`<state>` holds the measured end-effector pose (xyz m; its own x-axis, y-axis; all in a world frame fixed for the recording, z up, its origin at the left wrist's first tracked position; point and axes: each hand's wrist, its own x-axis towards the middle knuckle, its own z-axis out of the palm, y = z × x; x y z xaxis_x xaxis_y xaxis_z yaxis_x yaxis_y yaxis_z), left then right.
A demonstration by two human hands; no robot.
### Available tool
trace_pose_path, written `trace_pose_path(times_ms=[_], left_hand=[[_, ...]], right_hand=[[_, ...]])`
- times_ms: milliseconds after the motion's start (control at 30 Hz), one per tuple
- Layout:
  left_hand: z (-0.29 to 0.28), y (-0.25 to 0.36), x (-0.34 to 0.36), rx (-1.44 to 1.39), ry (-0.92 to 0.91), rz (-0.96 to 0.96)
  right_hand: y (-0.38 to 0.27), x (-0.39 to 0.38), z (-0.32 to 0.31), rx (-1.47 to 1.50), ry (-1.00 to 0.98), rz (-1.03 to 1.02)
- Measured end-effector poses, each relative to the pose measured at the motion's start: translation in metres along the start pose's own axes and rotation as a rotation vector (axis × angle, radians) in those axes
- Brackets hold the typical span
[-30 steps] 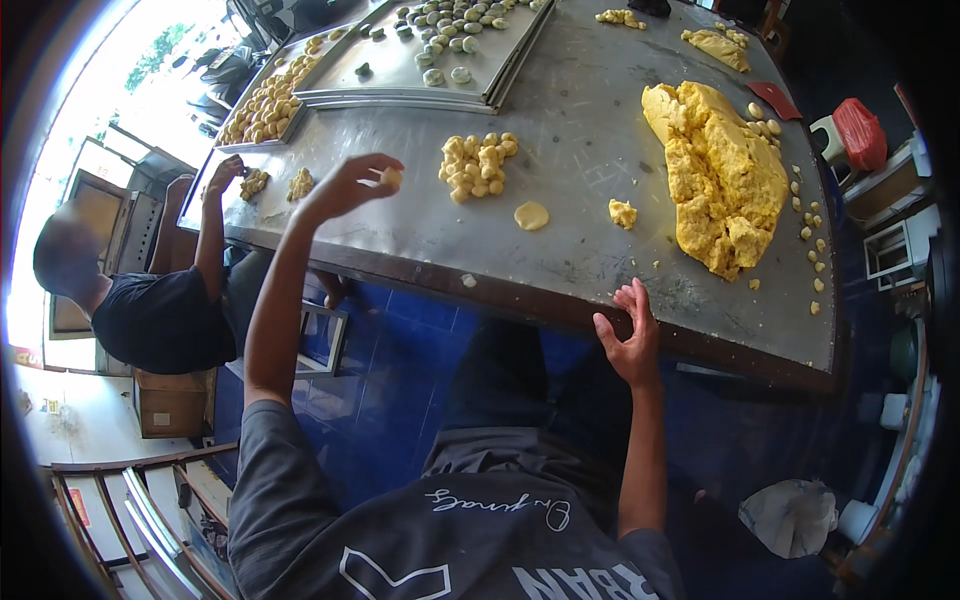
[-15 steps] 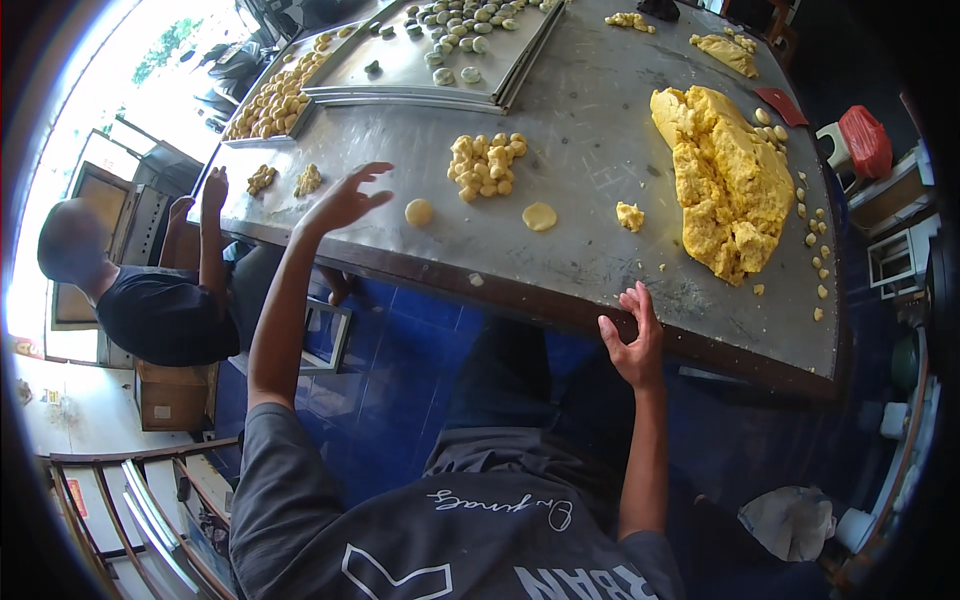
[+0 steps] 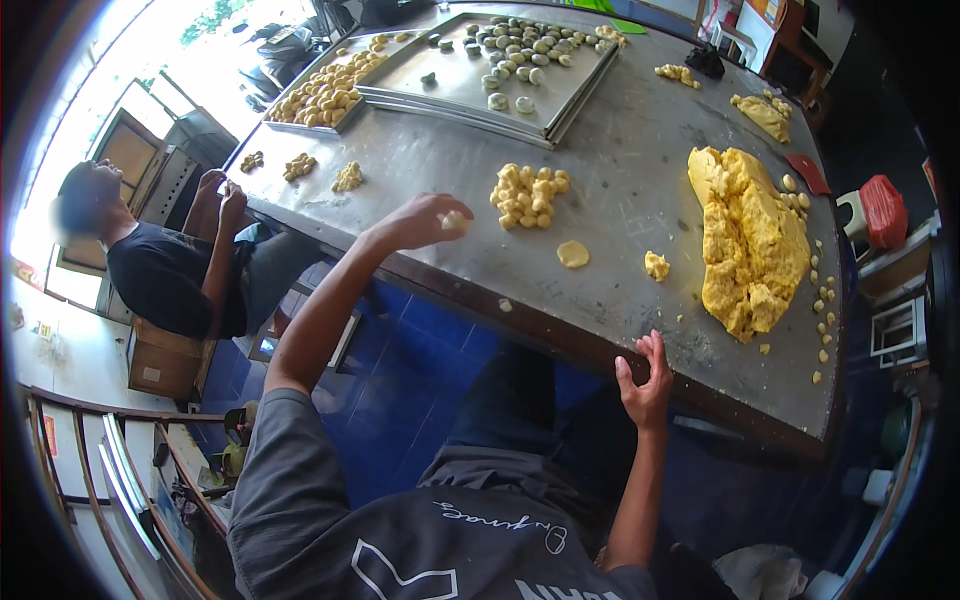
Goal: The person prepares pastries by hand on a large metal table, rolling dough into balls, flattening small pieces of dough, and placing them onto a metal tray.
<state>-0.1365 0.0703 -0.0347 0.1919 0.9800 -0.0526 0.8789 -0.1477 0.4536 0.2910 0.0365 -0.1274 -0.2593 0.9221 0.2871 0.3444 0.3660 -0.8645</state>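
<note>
Steel worktable (image 3: pixel 640 130) fills your view, the big yellow dough mound (image 3: pixel 750 235) at three o'clock. Your left hand (image 3: pixel 425 220) pinches a small dough ball (image 3: pixel 452 220) beside the pile of dough balls (image 3: pixel 527 192); your right hand (image 3: pixel 645 378), fingers spread, braces the edge.

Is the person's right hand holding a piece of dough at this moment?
No, the right hand only rests on the metal table's edge; the left hand holds a small dough piece.
</note>
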Motion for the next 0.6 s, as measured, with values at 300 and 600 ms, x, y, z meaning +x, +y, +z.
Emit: trace_pose_path(times_ms=[300,600], left_hand=[[-0.038,0.006,-0.001,0.066,0.152,-0.170],[0.008,-0.025,0.003,0.033,-0.100,-0.033]], right_hand=[[0.003,-0.001,-0.003,-0.069,-0.007,-0.032],[-0.005,0.001,-0.002,-0.148,-0.028,-0.091]])
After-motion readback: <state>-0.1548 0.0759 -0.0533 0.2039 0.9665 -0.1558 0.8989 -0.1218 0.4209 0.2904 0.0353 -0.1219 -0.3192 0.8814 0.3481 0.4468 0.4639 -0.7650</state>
